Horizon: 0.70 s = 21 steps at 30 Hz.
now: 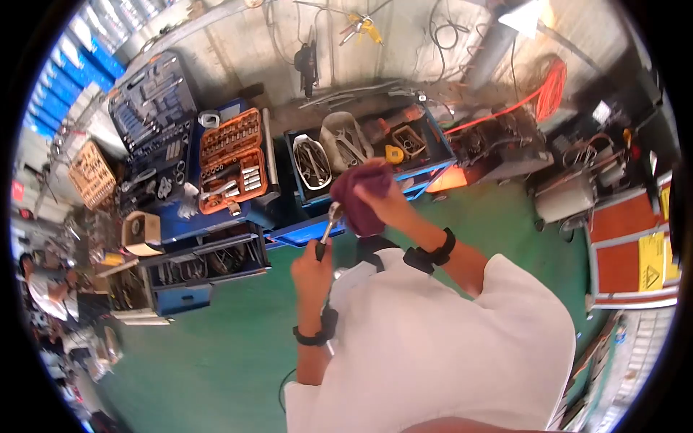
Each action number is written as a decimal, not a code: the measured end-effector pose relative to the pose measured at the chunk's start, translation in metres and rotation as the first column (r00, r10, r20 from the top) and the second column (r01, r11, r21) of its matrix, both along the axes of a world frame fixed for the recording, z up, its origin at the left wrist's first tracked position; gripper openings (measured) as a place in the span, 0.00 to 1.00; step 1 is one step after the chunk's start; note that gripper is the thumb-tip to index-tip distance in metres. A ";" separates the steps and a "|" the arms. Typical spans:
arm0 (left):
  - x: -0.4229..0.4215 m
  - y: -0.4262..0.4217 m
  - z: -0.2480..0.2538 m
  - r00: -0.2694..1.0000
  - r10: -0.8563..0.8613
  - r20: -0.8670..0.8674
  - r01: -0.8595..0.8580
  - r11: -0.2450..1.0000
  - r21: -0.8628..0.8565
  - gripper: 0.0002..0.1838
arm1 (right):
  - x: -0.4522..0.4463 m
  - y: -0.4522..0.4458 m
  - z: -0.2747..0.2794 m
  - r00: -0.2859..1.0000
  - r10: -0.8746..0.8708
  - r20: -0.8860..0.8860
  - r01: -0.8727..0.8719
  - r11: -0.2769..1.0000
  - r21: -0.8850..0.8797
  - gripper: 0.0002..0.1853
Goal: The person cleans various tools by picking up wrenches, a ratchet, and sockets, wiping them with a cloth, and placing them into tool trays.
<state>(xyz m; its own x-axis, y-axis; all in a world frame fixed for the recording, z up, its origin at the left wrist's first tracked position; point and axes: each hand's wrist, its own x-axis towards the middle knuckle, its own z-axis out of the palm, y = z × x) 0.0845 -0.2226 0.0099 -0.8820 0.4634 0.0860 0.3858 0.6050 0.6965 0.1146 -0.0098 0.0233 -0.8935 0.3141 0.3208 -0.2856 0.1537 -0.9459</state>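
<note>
Two near hands (312, 276), two black wristbands (329, 325), one ratchet (331, 224), one purple cloth (358, 189), one orange tool case (264, 177), one white tray (294, 157), one yellow tape measure (394, 154) and one orange coil (553, 90) are in view.

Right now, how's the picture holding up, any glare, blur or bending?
Head view: strong wide-angle bending inside a round black border; head view: a bright white patch at upper right looks washed out; head view: the person at far left is smeared, while the cloth and wrench are soft but recognisable.
</note>
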 end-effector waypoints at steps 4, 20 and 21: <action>0.002 0.001 -0.005 0.998 0.064 -0.009 -0.062 0.985 0.162 0.12 | -0.003 0.000 0.018 0.986 0.115 0.121 -0.034 0.847 -0.530 0.21; 0.005 -0.012 0.001 0.991 0.110 -0.082 -0.098 0.987 0.130 0.19 | 0.002 -0.047 -0.005 0.993 0.102 0.053 -0.086 0.965 -0.246 0.31; 0.005 -0.010 0.005 0.991 0.108 -0.077 -0.097 0.987 0.131 0.19 | 0.003 -0.045 -0.005 0.995 0.096 0.036 -0.084 0.967 -0.239 0.31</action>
<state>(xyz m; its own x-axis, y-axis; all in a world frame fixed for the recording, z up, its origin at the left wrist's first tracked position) 0.0898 -0.2323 0.0154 -0.9115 0.3512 0.2140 0.3864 0.5534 0.7379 0.1172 -0.0549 0.0184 -0.9339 0.2935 0.2041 -0.2424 -0.1004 -0.9650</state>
